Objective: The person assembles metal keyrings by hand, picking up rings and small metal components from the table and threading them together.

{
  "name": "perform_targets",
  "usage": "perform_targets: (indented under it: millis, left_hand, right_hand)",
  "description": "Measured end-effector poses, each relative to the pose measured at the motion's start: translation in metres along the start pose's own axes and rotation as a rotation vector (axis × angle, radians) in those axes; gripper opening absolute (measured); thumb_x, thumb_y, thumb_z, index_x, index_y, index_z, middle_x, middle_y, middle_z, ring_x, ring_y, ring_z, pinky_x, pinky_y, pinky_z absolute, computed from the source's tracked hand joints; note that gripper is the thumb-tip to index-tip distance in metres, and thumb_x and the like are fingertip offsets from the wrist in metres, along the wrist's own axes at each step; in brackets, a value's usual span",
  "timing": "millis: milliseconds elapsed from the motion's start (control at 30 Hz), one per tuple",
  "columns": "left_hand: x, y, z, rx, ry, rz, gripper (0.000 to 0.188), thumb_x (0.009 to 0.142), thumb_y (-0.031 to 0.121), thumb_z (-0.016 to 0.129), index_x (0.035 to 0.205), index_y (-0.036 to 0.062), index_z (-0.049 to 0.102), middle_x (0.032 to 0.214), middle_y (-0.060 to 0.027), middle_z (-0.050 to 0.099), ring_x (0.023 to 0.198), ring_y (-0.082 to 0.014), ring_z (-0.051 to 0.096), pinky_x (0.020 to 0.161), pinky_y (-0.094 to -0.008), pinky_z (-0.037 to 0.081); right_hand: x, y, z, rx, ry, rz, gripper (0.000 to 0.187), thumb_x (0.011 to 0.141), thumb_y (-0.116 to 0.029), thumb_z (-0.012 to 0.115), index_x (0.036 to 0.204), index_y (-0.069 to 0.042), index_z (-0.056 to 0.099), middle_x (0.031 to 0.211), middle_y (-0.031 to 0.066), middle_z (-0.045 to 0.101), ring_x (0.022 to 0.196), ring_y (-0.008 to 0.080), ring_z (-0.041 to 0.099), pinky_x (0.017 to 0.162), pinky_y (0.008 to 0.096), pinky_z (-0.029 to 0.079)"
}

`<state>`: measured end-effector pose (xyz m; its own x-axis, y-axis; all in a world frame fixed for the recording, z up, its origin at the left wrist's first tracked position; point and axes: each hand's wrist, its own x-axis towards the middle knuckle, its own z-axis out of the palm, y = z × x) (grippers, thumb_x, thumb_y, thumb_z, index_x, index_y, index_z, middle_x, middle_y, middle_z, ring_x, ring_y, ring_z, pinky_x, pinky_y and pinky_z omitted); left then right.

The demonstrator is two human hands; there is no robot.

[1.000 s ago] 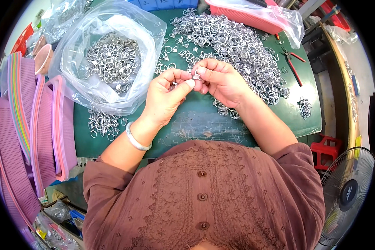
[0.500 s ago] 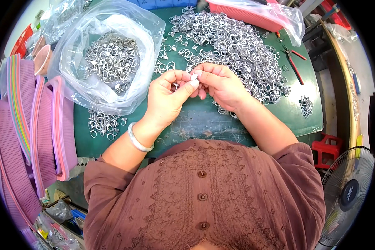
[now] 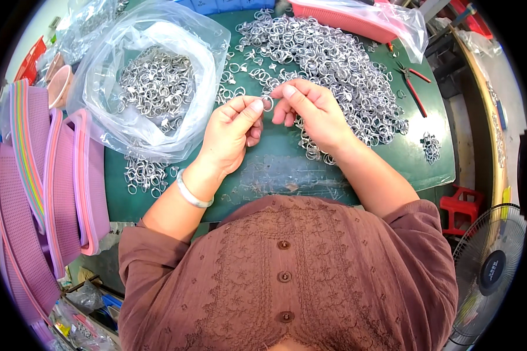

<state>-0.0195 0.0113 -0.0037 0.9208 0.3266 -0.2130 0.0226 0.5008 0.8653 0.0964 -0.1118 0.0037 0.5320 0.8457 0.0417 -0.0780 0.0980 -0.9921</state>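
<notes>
Pinched between the thumb and index finger of my left hand (image 3: 228, 131) is a silver metal ring (image 3: 268, 104), its loop standing out past the fingertips. A white bangle circles my left wrist. My right hand (image 3: 316, 117) is just right of the ring, its index fingertip close to the loop's upper edge. The right thumb lies against the index finger, and the other fingers curl loosely. I cannot make out whether anything small sits in them. Behind my right hand spreads a large heap of similar rings (image 3: 334, 64) on the green tabletop (image 3: 263, 140).
At left, a clear plastic bag (image 3: 211, 76) stands open with rings inside; a small ring pile (image 3: 143, 174) lies before it. Red-handled pliers (image 3: 414, 90) and a small cluster (image 3: 431, 147) lie at right. Pink baskets (image 3: 88, 181) stack at left; a pink tray (image 3: 345, 22) stands behind; a fan (image 3: 486, 275) stands right.
My hands have drawn slightly apart. The right hand has shifted up and right off the left fingertips, and the ring's loop now shows in the left hand.
</notes>
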Motion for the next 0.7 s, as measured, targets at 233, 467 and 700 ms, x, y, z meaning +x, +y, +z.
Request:
perform_targets:
  millis: [233, 467, 700]
  left_hand:
    - [0.005, -0.001, -0.009, -0.167, -0.125, -0.069, 0.016, 0.088, 0.018, 0.051, 0.092, 0.0043, 0.057, 0.069, 0.0014, 0.047, 0.057, -0.0067, 0.042, 0.047, -0.0171, 0.031]
    - [0.008, -0.001, -0.015, -0.297, -0.192, -0.141, 0.018, 0.088, 0.020, 0.051, 0.094, 0.0039, 0.057, 0.070, 0.0011, 0.048, 0.058, -0.0074, 0.042, 0.046, -0.0169, 0.031]
    - [0.010, -0.001, -0.018, -0.354, -0.225, -0.176, 0.018, 0.088, 0.020, 0.051, 0.094, 0.0032, 0.056, 0.070, 0.0007, 0.049, 0.059, -0.0076, 0.042, 0.046, -0.0165, 0.032]
  right_hand:
    - [0.002, -0.001, -0.003, -0.051, 0.041, -0.017, 0.023, 0.090, -0.021, 0.045, 0.092, -0.001, 0.057, 0.068, 0.0029, 0.058, 0.059, 0.0071, 0.048, 0.056, 0.0198, 0.041]
    - [0.006, -0.002, -0.007, -0.121, 0.057, -0.047, 0.021, 0.089, -0.019, 0.046, 0.093, -0.001, 0.057, 0.068, 0.0022, 0.058, 0.060, 0.0067, 0.048, 0.056, 0.0201, 0.041]
    - [0.009, -0.003, -0.010, -0.209, 0.101, -0.079, 0.018, 0.088, -0.016, 0.047, 0.092, -0.001, 0.057, 0.068, 0.0015, 0.059, 0.060, 0.0060, 0.049, 0.056, 0.0201, 0.041]
